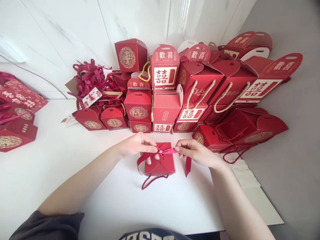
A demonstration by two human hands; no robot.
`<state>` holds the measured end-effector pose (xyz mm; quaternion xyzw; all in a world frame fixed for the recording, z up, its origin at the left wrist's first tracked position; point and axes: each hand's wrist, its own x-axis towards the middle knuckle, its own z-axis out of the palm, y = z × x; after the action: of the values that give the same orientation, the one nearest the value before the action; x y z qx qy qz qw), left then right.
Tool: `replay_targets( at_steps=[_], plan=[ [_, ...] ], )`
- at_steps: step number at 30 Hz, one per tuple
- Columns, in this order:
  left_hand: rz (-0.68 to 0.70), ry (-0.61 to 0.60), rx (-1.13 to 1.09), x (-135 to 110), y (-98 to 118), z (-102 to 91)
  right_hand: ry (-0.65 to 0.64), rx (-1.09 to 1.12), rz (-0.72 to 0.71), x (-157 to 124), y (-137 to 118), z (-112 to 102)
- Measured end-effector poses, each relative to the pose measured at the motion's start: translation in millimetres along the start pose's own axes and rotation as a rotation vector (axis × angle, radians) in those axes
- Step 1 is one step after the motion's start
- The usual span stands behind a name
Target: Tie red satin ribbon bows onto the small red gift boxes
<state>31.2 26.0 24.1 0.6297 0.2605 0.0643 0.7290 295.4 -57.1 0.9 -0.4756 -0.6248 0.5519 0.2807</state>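
A small red gift box with a dark red rope handle lies on the white table in front of me. Across its folded top runs a crimson ribbon, crossed or knotted near the middle. My left hand pinches the ribbon at the left of the knot, and one tail hangs down beside the box. On the other side my right hand grips the ribbon between thumb and forefinger, pulled out to the right, its free end dangling below the fingers.
Stacked red gift boxes stand along the back against the tiled wall. A heap of loose crimson ribbons sits at back left. More red boxes are at far left, and others lie right of my hand. A grey wall bounds the right.
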Motion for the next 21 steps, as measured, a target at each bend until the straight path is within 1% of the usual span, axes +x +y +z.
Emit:
replay_targets(
  at_steps=[3, 5, 7, 9, 11, 13, 15, 18, 21],
  plan=[
    [-0.016, 0.128, 0.016, 3.0, 0.7, 2.9, -0.074, 0.095, -0.011, -4.0, -3.4, -4.8],
    [-0.028, 0.164, 0.056, 3.4, 1.7, 4.1, -0.135, 0.176, -0.014, -6.2, -3.8, -5.9],
    [-0.027, 0.167, 0.108, 2.8, 2.8, 5.1, -0.164, 0.259, -0.047, -6.8, -2.8, -3.2],
    [-0.025, 0.161, 0.158, 1.7, 4.3, 6.0, -0.137, 0.320, -0.119, -5.7, -1.8, 3.6],
    [-0.022, 0.146, 0.199, 0.6, 6.3, 7.2, -0.049, 0.322, -0.204, -3.4, -2.4, 13.8],
    [-0.017, 0.116, 0.222, 0.0, 8.3, 8.7, 0.063, 0.243, -0.273, -0.5, -4.8, 25.6],
    [0.001, 0.085, 0.223, -0.2, 9.9, 10.5, 0.151, 0.092, -0.333, 2.5, -8.1, 36.6],
    [0.016, 0.075, 0.225, -0.3, 10.4, 12.8, 0.210, -0.142, -0.414, 6.5, -11.7, 48.6],
    [0.021, 0.093, 0.267, -0.6, 9.4, 13.5, 0.262, -0.308, -0.465, 8.9, -12.7, 55.0]
  ],
)
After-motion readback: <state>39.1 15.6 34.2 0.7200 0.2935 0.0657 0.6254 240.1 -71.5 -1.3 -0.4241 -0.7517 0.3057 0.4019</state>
